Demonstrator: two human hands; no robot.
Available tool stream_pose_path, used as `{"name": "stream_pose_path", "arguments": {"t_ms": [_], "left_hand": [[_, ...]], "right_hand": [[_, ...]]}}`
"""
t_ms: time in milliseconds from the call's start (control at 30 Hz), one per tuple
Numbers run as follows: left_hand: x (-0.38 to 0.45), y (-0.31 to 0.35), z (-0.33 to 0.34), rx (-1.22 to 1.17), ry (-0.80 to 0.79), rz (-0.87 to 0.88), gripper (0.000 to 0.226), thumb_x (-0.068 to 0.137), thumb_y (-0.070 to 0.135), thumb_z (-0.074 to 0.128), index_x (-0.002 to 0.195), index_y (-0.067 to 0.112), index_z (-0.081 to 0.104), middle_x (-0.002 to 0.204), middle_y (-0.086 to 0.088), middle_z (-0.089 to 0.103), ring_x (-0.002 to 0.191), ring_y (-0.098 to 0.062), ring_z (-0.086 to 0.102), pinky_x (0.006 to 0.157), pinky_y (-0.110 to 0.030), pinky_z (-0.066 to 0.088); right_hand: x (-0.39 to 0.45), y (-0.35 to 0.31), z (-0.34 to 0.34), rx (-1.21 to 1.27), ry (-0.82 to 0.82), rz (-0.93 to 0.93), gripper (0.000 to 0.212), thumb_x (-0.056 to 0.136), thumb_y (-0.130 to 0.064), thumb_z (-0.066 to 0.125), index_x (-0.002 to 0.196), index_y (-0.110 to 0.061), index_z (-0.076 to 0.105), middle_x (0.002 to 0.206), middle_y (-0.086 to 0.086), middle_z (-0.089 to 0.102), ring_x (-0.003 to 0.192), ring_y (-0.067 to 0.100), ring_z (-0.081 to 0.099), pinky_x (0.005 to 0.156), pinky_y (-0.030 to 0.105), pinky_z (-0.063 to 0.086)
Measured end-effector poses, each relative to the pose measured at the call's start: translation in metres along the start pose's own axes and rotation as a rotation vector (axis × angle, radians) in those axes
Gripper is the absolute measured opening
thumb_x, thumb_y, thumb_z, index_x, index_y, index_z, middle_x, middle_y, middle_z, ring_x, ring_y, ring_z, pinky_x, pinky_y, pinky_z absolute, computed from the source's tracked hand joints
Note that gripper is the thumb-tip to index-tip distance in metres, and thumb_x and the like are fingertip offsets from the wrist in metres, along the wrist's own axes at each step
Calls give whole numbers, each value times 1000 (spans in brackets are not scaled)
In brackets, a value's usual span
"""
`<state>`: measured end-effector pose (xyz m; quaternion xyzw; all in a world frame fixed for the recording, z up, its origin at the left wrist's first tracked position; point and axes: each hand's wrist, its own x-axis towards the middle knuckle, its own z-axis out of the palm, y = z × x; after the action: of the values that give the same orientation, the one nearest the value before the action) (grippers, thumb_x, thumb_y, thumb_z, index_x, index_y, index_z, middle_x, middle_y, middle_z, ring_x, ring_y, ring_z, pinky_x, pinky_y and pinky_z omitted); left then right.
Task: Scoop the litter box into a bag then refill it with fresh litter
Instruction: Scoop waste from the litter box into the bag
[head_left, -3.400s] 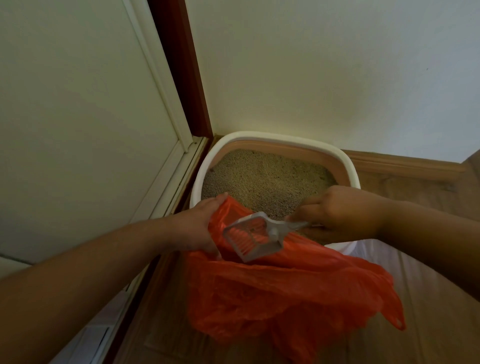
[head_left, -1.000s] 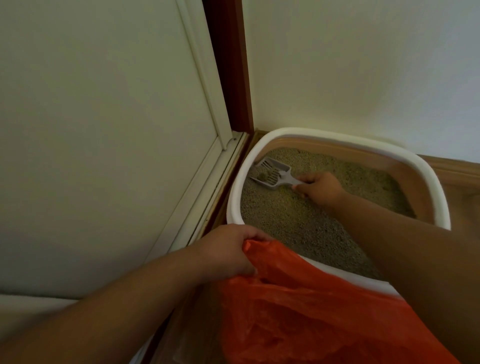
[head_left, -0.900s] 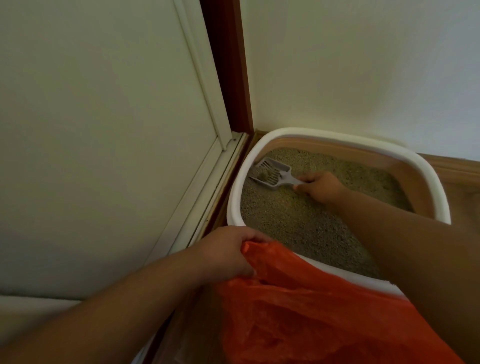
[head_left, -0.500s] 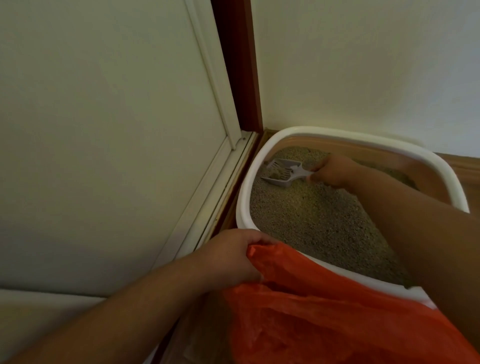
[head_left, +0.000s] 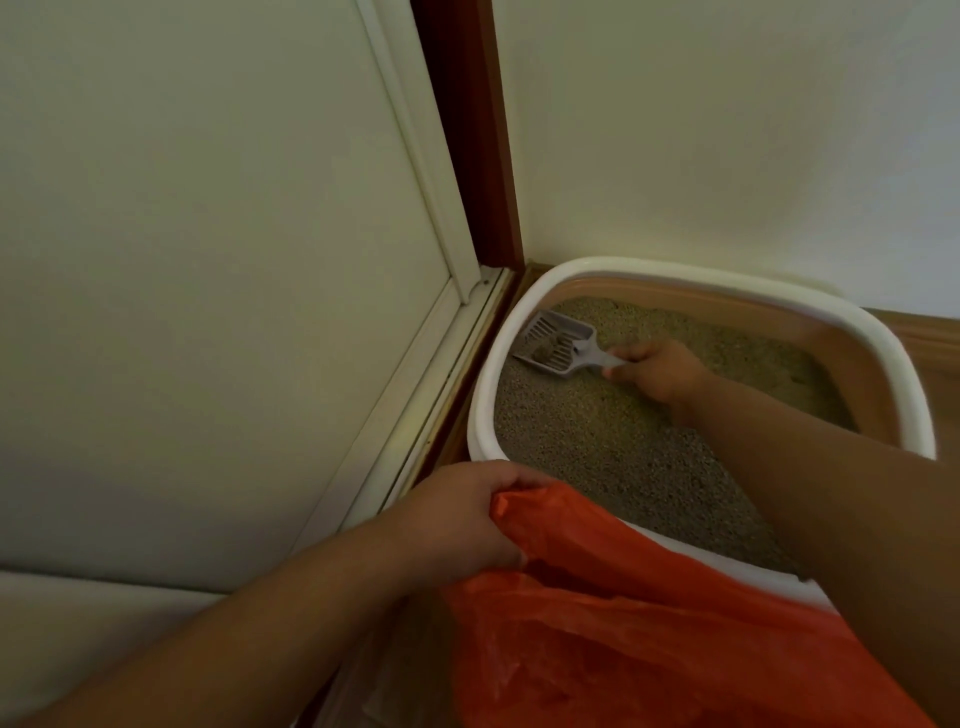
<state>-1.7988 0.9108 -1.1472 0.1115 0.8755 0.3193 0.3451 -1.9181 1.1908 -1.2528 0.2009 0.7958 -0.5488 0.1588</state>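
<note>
A pale cream wall (head_left: 727, 130) and a white panelled door (head_left: 208, 234) meet at a dark red-brown wooden door frame (head_left: 467, 130), and in the corner below them sits the large rounded plastic litter box with a white rim and tan inner walls (head_left: 524, 312). It is filled with grey-beige granular litter (head_left: 597, 447), which covers its whole floor.

A crumpled orange plastic bag (head_left: 623, 623) lies against the near edge of the box, its upper edge overlapping the white rim. The left hand (head_left: 457, 519) grips the bag's top left corner, fingers curled round a bunched fold of plastic, just outside the near left corner of the box.

The right forearm reaches over the bag and across the litter to the far left part of the box. There the right hand (head_left: 660, 369) is closed round the handle of a small grey slotted plastic litter scoop (head_left: 558, 347). The scoop's head extends left from the fist, towards the left wall of the box, tilted with its open front edge nearest the rim. A small dark clump (head_left: 545, 352) rests in the slotted head, just left of where the handle joins, well clear of the gripping fingers. The scoop sits at the litter surface; whether it touches cannot be told.
</note>
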Motion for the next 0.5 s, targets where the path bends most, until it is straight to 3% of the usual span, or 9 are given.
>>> {"name": "stream_pose_path", "arguments": {"t_ms": [133,267,400,500], "left_hand": [[3,4,0,-11,-12,7,74,75,9,85,129,54,60,114,23,69,101,9,65,84,-13,54],[9,11,1,-22,-2,10,76,77,10,84,135,51,57,118,20,66,102,4,65,87,-18,56],[21,20,7,4,43,43,81,76,14,84,141,50,51,117,23,62,97,6,63,79,-13,55],[32,24,12,63,84,75,86,75,17,84,144,51,47,128,17,62,99,6,62,80,-11,51]], "right_hand": [[-12,9,0,32,-6,-24,39,91,-20,72,130,-21,66,98,5,72,68,17,52,58,27,44],[-31,26,-2,133,40,-32,32,93,-23,70,124,-20,69,91,11,72,62,18,53,54,30,46],[-57,41,-7,208,257,-2,22,96,-25,66,116,-14,66,85,4,67,62,17,57,51,28,46],[-80,49,-12,242,472,7,27,97,-26,64,120,-13,63,94,3,67,72,17,63,54,27,45]]}}
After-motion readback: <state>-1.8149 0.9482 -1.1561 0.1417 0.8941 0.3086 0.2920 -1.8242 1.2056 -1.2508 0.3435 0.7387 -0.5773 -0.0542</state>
